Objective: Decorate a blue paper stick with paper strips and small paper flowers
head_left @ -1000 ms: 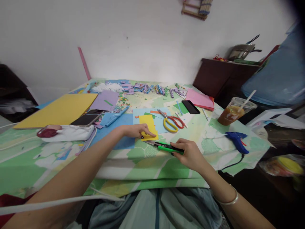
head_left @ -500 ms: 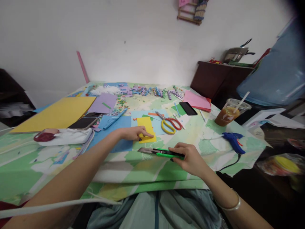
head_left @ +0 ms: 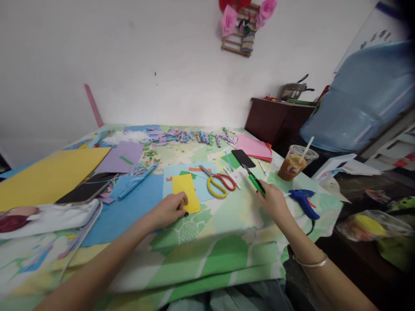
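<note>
My left hand (head_left: pixel 169 210) rests on the table with its fingers curled onto the lower edge of a small yellow paper (head_left: pixel 185 187). That paper lies on a light blue sheet (head_left: pixel 175 173). My right hand (head_left: pixel 274 199) is closed around a green utility knife (head_left: pixel 254 180), which points away toward a black phone (head_left: pixel 243 157). Yellow and red scissors (head_left: pixel 219 182) lie between my two hands.
A blue glue gun (head_left: pixel 303 200) lies just right of my right hand. An iced drink cup with a straw (head_left: pixel 293 162) stands near the table's right edge. Pink paper (head_left: pixel 253 147), a large yellow sheet (head_left: pixel 45 177), purple paper (head_left: pixel 121 156) and paper scraps (head_left: pixel 191 135) cover the far side.
My right hand has carried the green knife away from the yellow paper to the right and turned it to point away. My left hand has curled at the paper's lower edge. The view has shifted right.
</note>
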{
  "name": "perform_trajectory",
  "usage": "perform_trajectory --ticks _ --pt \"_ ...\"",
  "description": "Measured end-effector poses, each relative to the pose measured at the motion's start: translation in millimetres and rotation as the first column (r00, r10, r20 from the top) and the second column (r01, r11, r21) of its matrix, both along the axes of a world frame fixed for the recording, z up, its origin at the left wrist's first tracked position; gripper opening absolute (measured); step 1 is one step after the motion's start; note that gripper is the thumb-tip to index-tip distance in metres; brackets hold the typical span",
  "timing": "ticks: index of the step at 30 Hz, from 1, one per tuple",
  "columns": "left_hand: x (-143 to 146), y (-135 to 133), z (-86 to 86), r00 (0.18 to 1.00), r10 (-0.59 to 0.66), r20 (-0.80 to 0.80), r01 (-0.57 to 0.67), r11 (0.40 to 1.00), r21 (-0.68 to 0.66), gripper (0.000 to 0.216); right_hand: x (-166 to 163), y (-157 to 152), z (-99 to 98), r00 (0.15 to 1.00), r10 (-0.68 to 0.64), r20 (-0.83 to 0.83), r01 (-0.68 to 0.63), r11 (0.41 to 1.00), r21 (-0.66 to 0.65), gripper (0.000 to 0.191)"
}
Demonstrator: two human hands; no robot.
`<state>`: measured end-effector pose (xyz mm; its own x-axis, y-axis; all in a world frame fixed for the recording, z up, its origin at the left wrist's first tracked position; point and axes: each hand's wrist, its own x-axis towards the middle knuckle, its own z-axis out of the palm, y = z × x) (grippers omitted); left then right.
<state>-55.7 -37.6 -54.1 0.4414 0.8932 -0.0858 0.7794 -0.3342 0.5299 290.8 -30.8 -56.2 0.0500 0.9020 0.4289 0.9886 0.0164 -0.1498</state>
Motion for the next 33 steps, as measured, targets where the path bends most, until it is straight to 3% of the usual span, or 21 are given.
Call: perform_trajectory --ticks 7,10,13,15,18,21,25,29,33 --pt "1 8 2.9 1.000 -0.009 0.011 0.010 0.999 -0.034 0.018 -28 23 14.3 1.000 -0.005 0.014 0.007 0.995 -0.104 0.028" --pt "4 9 5.4 0.998 -0.032 0.049 0.036 0.997 -0.075 0.020 -68 34 25.6 0.990 0.142 -0.019 -0.143 0.980 -0.141 0.030" --pt "9 14 9.8 0.992 -0.076 0.103 0.091 0.986 -0.141 0.021 -119 48 33.8 0.935 0.341 -0.095 -0.354 0.900 -0.254 0.024" --pt "11 19 13.3 0.983 -0.128 0.135 0.152 0.970 -0.188 0.020 -151 56 36.7 0.916 0.377 -0.134 -0.400 0.866 -0.301 0.037" --pt "11 29 16.1 0.961 -0.214 0.175 0.254 0.933 -0.256 0.023 -184 66 37.7 0.923 0.355 -0.151 -0.385 0.861 -0.331 0.048" --pt "8 37 11.5 0.936 -0.267 0.228 0.324 0.906 -0.271 0.031 -203 77 35.2 0.930 0.332 -0.159 -0.368 0.853 -0.370 0.057" --pt "5 41 -1.7 0.892 -0.256 0.373 0.364 0.896 -0.255 0.019 -213 96 26.4 0.928 0.298 -0.225 -0.370 0.812 -0.451 0.072" --pt "7 39 -6.3 0.838 -0.188 0.512 0.343 0.911 -0.227 0.010 -216 108 15.7 0.893 0.287 -0.346 -0.430 0.772 -0.469 0.058" --pt "10 35 2.4 0.833 -0.049 0.551 0.179 0.966 -0.185 0.010 -209 119 13.5 0.829 0.299 -0.472 -0.506 0.761 -0.406 0.027"
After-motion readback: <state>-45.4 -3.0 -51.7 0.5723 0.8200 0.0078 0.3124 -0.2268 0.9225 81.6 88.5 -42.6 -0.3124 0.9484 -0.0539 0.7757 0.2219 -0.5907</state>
